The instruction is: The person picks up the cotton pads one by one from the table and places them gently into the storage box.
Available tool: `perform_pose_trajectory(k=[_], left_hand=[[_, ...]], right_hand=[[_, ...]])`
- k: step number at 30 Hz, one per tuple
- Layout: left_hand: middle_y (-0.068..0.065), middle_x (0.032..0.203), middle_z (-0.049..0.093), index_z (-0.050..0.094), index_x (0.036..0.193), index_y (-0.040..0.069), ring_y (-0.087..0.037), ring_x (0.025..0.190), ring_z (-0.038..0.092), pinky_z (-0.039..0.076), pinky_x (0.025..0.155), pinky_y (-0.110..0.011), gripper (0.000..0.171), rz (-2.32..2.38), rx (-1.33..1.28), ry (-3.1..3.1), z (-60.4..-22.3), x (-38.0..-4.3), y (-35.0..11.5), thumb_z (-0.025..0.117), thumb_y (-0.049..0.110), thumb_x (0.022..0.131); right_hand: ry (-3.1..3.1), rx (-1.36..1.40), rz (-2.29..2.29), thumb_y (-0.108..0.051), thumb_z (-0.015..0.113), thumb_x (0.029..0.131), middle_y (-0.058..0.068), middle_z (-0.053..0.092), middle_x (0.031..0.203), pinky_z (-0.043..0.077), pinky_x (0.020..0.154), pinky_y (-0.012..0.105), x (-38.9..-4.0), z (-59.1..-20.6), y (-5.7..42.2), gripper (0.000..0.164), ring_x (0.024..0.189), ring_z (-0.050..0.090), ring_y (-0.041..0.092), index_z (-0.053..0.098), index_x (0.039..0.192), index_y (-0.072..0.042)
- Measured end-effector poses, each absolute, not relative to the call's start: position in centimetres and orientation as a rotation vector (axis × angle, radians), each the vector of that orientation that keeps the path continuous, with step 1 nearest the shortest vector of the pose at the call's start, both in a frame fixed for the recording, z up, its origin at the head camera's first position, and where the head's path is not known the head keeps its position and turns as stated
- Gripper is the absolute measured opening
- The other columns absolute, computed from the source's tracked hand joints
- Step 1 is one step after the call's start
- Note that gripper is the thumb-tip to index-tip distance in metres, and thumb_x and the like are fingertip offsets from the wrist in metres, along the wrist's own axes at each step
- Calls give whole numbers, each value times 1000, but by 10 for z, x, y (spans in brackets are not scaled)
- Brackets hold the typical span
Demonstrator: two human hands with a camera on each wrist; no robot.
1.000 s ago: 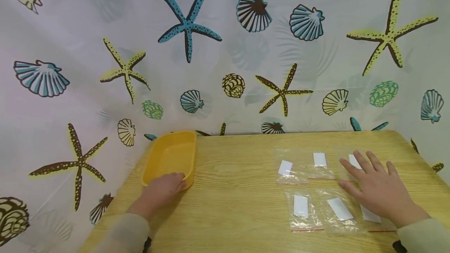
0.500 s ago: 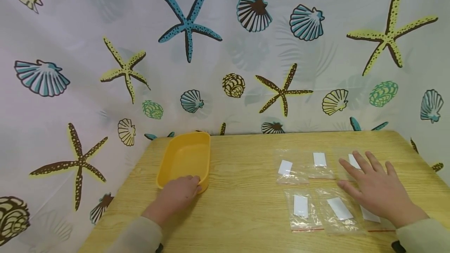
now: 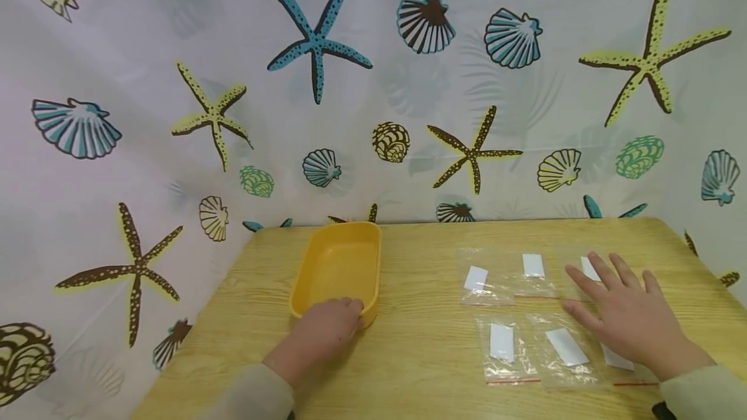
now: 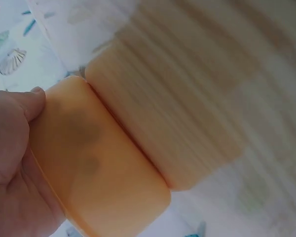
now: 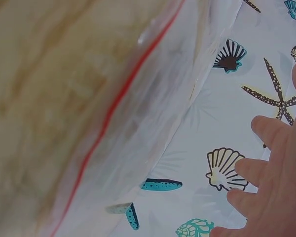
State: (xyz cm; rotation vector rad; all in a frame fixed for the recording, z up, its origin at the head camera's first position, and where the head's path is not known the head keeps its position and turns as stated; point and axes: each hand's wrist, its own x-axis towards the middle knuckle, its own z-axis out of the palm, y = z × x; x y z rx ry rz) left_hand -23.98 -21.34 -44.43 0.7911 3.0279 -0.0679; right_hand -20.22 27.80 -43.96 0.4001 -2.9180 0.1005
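Note:
My left hand [image 3: 328, 329] grips the near edge of a yellow plastic tub [image 3: 344, 264] on the left half of the table. In the left wrist view the thumb lies against the tub's outer end wall [image 4: 98, 163], and the other fingers are partly hidden. My right hand [image 3: 633, 316] is spread out over the clear zip bags at the right, covering parts of some. Whether it touches them cannot be told. A bag with a white card [image 3: 501, 342] lies left of it. The right wrist view shows a bag's red seal strip [image 5: 108, 113] close up.
Several more clear bags lie in two rows, among them one with a slanted white card [image 3: 567, 347] and one at the back left [image 3: 475, 277]. Behind the wooden table [image 3: 420, 355] hangs a white curtain [image 3: 408, 83] printed with shells and starfish.
My left hand has slid the yellow tub to the right across the table, from the left edge toward the middle. The right hand and the bags have stayed put.

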Motion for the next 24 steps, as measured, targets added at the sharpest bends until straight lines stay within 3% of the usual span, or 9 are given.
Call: perform_pose_trajectory(k=[15,24], left_hand=[[4,76,51,57,96,15,-14,65,51,47,59,-33,18,-73,889,2984,-442,-214,-153,56,31,105],[7,80,51,58,103,18,-12,70,49,48,67,-31,21,30,893,2865,-435,-198,-120,46,33,109]], right_hand=[[-2917,404,106,-67,41,100,25,27,161,14,101,81,-203,-441,276,74,144,19,53,41,156,-18],[-2922,413,99,-67,41,100,24,26,161,14,101,81,-204,-441,275,74,145,18,53,41,156,-18]])
